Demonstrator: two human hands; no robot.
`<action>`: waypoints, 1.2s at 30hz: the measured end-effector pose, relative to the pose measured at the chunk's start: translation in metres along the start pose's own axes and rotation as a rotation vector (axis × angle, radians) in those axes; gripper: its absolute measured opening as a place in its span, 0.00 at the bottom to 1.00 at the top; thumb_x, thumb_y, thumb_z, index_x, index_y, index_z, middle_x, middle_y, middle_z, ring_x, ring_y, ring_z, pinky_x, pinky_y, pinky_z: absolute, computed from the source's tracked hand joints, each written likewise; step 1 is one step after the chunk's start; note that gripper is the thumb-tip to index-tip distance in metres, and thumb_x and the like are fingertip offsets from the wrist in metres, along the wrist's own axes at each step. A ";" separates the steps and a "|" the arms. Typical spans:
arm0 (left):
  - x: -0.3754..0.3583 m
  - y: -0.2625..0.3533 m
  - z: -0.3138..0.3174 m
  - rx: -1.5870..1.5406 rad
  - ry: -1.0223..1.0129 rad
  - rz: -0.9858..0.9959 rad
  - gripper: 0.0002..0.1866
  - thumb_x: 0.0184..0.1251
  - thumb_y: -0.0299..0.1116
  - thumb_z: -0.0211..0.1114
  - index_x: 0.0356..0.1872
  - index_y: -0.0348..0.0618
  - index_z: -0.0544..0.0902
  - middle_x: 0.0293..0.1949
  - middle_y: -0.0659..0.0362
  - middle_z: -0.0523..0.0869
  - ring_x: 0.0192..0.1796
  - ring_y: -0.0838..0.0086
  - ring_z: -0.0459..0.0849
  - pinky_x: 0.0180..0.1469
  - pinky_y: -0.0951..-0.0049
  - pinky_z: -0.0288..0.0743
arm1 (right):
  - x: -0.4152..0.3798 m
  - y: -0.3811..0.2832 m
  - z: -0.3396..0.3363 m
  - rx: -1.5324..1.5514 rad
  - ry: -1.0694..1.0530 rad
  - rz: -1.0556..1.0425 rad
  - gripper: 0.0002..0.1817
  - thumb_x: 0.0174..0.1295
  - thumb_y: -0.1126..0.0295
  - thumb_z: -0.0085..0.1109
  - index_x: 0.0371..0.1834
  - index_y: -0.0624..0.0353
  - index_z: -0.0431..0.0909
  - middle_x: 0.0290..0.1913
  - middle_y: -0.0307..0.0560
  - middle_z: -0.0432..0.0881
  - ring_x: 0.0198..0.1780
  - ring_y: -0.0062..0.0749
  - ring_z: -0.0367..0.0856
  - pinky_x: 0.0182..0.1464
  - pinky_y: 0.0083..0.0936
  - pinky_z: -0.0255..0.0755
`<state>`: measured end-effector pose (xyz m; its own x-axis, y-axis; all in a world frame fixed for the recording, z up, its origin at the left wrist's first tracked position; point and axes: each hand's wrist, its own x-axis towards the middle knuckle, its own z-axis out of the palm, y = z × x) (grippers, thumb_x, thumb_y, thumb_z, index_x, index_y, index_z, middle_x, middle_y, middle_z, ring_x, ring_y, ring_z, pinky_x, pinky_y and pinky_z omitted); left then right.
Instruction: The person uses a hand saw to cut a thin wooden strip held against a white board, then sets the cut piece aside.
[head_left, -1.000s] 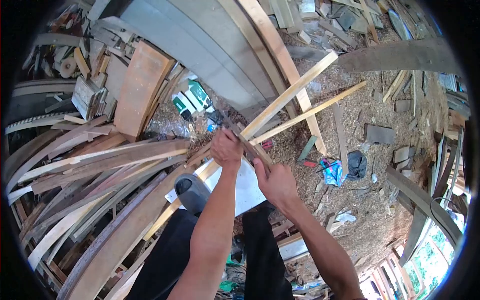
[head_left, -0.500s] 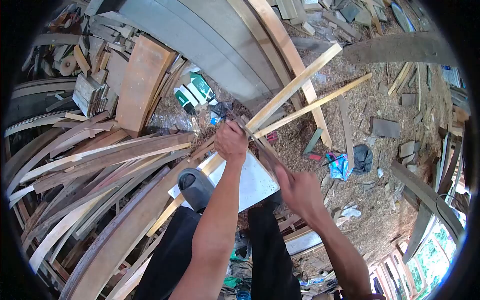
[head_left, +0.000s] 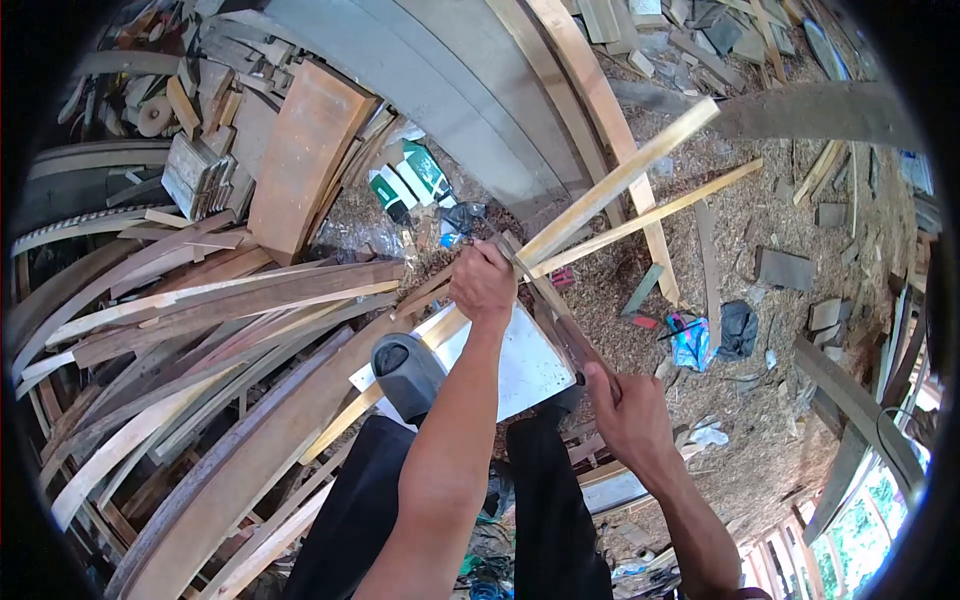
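Note:
My right hand (head_left: 630, 415) is closed round the near end of a handsaw (head_left: 567, 330), whose long dark blade slants up and left across the wood. My left hand (head_left: 485, 282) is wrapped round a pale wooden strip (head_left: 620, 180), close beside the far end of the blade. Past the blade the strip rises to the upper right; its other part runs down left under a foot in a dark grey slipper (head_left: 408, 378). Below both hands lies a white board (head_left: 525, 370). Where the teeth meet the wood is hard to make out.
Long curved planks (head_left: 240, 470) are piled on the left. A thinner strip (head_left: 690, 195) crosses to the right over shavings-covered ground. Green-and-white boxes (head_left: 420, 175), a blue-pink packet (head_left: 690, 342) and a black plastic bag (head_left: 738, 330) lie about. A large grey panel (head_left: 430, 85) stands ahead.
My right hand has drawn back, down and to the right, with the handsaw. The left hand keeps its grip on the strip. The whole view has shifted slightly.

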<state>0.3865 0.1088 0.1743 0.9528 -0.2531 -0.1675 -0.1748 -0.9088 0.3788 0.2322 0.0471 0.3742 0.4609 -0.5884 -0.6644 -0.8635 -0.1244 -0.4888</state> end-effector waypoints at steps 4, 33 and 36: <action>-0.005 0.002 0.000 -0.013 -0.024 -0.003 0.22 0.69 0.39 0.47 0.23 0.35 0.82 0.28 0.41 0.83 0.32 0.46 0.82 0.38 0.50 0.75 | 0.021 0.006 0.008 -0.014 -0.002 -0.023 0.20 0.66 0.55 0.53 0.35 0.64 0.83 0.19 0.65 0.77 0.26 0.63 0.80 0.31 0.50 0.74; 0.001 0.005 -0.003 0.051 -0.045 -0.095 0.27 0.70 0.43 0.42 0.24 0.33 0.84 0.30 0.38 0.84 0.34 0.43 0.83 0.43 0.49 0.76 | 0.027 0.063 0.027 0.103 -0.009 -0.075 0.28 0.66 0.52 0.55 0.24 0.72 0.80 0.12 0.54 0.68 0.15 0.31 0.67 0.22 0.34 0.64; 0.001 0.006 -0.004 0.041 -0.026 -0.066 0.26 0.70 0.42 0.44 0.24 0.33 0.83 0.30 0.39 0.84 0.34 0.45 0.84 0.43 0.51 0.76 | 0.026 0.067 0.039 0.203 0.008 -0.038 0.24 0.63 0.51 0.60 0.34 0.68 0.83 0.16 0.60 0.77 0.20 0.47 0.82 0.26 0.36 0.72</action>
<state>0.3874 0.1049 0.1803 0.9559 -0.2002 -0.2150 -0.1223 -0.9366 0.3283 0.1944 0.0545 0.3016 0.4898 -0.5929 -0.6392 -0.7861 0.0168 -0.6179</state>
